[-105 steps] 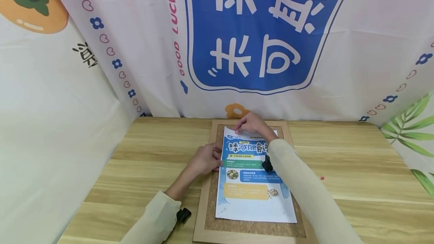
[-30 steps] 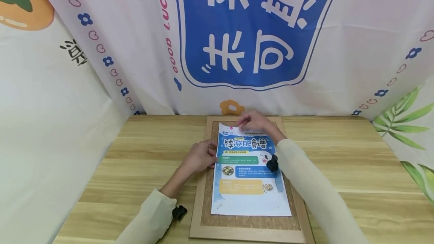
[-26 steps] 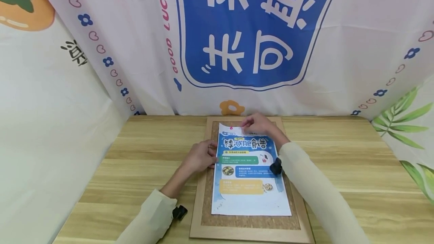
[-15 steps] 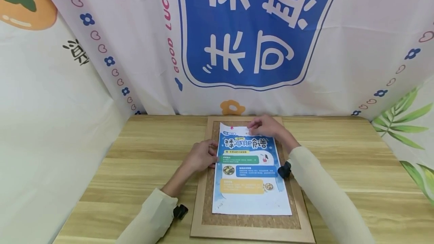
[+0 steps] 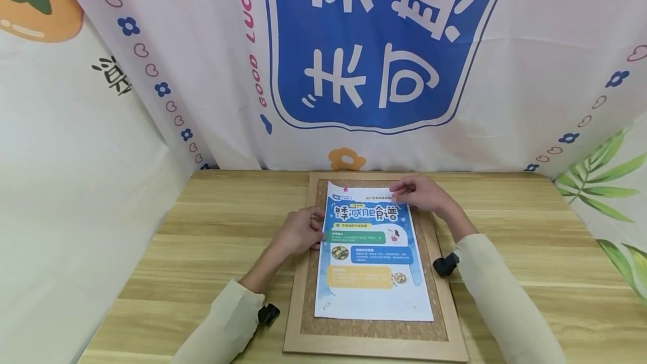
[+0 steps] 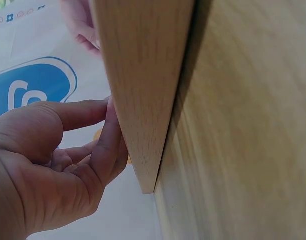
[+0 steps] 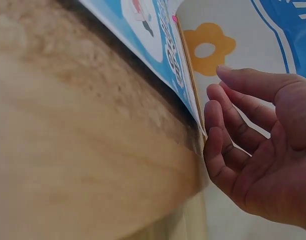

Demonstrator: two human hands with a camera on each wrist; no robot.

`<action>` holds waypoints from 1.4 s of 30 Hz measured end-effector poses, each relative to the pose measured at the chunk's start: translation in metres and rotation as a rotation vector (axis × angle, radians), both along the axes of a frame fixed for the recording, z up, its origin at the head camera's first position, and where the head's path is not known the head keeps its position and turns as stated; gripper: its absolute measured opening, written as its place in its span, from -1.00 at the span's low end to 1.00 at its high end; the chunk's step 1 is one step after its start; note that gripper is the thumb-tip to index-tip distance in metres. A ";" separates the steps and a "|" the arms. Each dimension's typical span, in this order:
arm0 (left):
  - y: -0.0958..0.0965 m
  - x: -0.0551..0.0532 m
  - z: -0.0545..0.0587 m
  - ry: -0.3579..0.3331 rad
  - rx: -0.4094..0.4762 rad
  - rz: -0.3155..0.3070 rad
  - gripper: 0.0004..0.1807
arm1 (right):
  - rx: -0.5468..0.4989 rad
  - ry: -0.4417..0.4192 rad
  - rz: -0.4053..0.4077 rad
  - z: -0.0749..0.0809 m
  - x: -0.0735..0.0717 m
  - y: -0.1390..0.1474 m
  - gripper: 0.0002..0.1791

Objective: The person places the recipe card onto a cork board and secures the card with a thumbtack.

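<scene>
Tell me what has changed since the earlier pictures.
The right hand has let go of the pink pin and moved rightward along the top of the sheet to its upper right corner. The left hand stays by the left edge; sheet and board look unmoved.

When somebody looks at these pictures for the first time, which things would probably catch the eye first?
Probably the big blue sign with white characters, printed on the cloth behind the table. Next might come the colourful poster lying on the wood-framed board, with a pink pin near its upper left corner.
</scene>
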State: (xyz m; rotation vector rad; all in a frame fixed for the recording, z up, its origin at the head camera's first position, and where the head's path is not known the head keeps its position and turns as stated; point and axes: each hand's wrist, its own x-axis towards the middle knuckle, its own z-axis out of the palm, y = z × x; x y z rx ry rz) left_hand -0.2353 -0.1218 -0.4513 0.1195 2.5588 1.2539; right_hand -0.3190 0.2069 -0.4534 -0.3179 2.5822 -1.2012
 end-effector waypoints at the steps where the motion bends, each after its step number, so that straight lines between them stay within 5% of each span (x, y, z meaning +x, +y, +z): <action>1: 0.000 0.000 0.000 0.002 -0.001 -0.001 -0.51 | 0.001 0.003 -0.003 0.001 0.002 0.003 -0.59; 24: 0.000 -0.001 -0.001 -0.011 -0.005 0.001 -0.52 | -0.041 -0.005 -0.027 -0.002 0.052 0.061 -0.51; 42: 0.000 0.001 0.002 -0.004 -0.004 -0.001 -0.49 | 0.031 -0.023 -0.019 -0.012 0.083 0.092 -0.54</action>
